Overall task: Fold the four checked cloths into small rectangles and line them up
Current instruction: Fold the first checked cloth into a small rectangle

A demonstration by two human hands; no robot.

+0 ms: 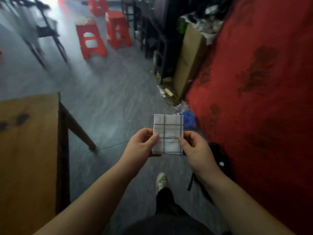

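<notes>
Head view shows, at lower centre of the frame, the left hand [141, 144] and right hand [196, 146] pinching opposite side edges of one folded checked cloth [168, 134] above the floor [108, 102], probably to keep its small rectangle flat and square.

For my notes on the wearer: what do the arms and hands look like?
Left forearm and right forearm are bare, no sleeves in view. The left hand and right hand wear no gloves; no watch, bracelet or ring shows.
</notes>
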